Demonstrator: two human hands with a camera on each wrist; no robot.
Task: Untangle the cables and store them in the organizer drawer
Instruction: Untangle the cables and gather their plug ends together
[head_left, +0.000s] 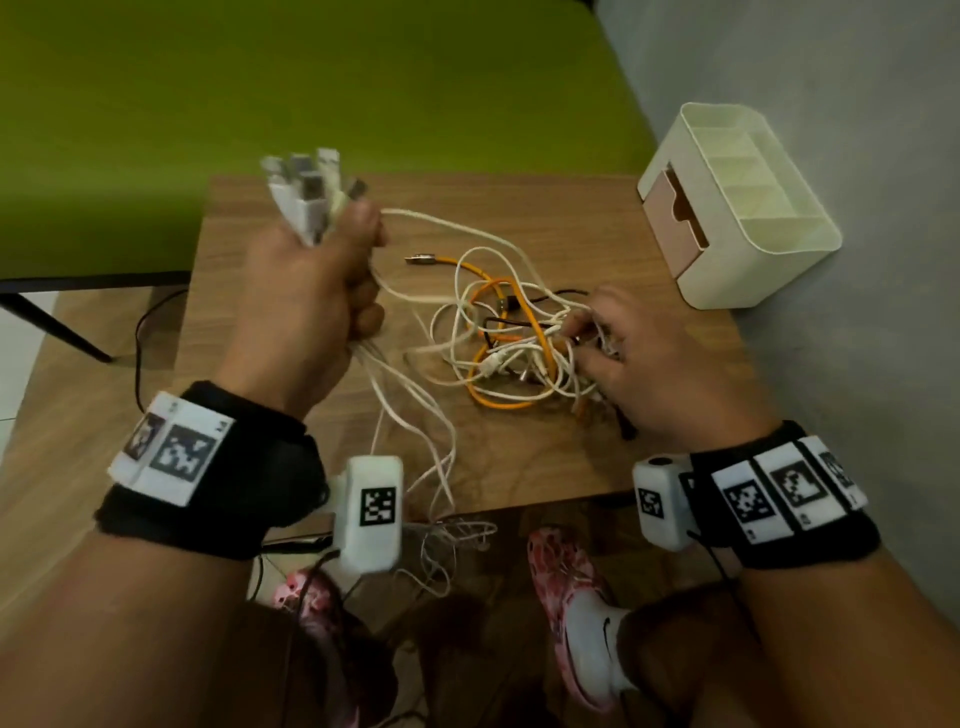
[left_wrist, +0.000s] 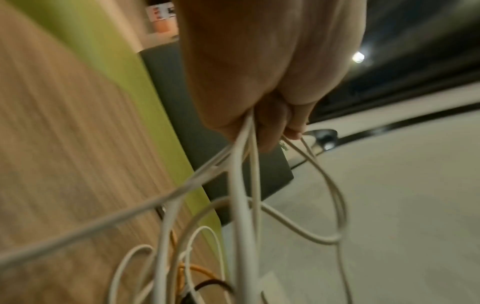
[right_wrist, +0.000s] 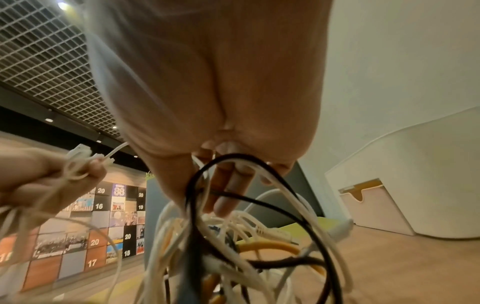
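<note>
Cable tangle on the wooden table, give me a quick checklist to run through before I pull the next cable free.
1. Left hand grips the bunch of white cable ends firmly: ok.
2. Right hand has its fingers in the tangle of white, orange and black cables: ok.
3. One single cable picked out by the right hand: cannot tell, several strands cross its fingers.
4. White cables run free from the left hand to the tangle: not ok, they loop into it.
5. Pink drawer of the cream plastic organizer open: ok, partly pulled out.
6. Cables all on the wooden table: not ok, some hang off the near edge.
</note>
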